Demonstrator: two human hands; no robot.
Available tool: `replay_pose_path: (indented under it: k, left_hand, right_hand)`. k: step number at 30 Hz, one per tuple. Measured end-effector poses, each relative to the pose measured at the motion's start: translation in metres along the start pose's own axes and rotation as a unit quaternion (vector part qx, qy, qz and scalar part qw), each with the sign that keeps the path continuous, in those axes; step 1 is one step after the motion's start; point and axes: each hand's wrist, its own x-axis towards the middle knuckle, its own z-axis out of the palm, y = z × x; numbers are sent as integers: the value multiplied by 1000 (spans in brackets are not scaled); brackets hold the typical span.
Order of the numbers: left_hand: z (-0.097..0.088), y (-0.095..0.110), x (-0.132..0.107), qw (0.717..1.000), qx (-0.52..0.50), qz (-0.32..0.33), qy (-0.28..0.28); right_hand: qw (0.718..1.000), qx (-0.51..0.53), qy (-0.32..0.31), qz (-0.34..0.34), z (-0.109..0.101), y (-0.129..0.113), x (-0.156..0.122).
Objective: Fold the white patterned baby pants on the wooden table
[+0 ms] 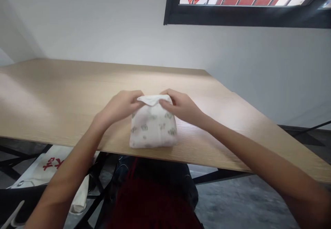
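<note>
A white cloth point(153, 129) with a faint greenish print lies folded into a compact bundle near the table's front edge. At its far left corner, my left hand point(124, 104) pinches the top fold between thumb and fingers. My right hand point(181, 105) grips the far right corner, its thumb on top of the cloth and the fingers partly hidden behind. Between the two hands a plain white flap of the cloth is turned over toward me.
The wooden table point(64, 101) reaches to a white wall point(103, 22) with a dark-framed window point(219, 15). Below the table's front edge, a white cloth bag point(38, 170) with red characters lies at the left, beside black metal legs point(99, 184).
</note>
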Motion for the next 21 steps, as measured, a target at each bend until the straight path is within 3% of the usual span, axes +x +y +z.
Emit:
replay_pose_path:
  k: [3, 5, 7, 9, 12, 14, 18, 21]
  left_hand:
    - [16, -22, 45, 998, 65, -4, 1]
    - [31, -29, 57, 994, 105, -5, -3]
    - [46, -28, 54, 992, 124, 5, -21]
    - [59, -22, 39, 989, 135, 17, -49]
    - [73, -9, 7, 986, 139, 37, -82]
    - [79, -1, -18, 987, 131, 48, -82]
    - [84, 7, -63, 996, 77, 49, -27]
    - [80, 8, -84, 998, 42, 42, -24]
  right_hand:
    - [991, -115, 25, 68, 26, 24, 40]
    - [974, -222, 37, 35, 48, 33, 50]
    - [955, -294, 34, -23, 66, 41, 53]
    - [952, -304, 5, -16, 75, 49, 58]
    - [962, -254, -52, 81, 73, 66, 74]
    - [965, -228, -69, 111, 67, 77, 88]
    - [965, -223, -70, 116, 56, 88, 103]
    - [965, -249, -21, 80, 52, 83, 94]
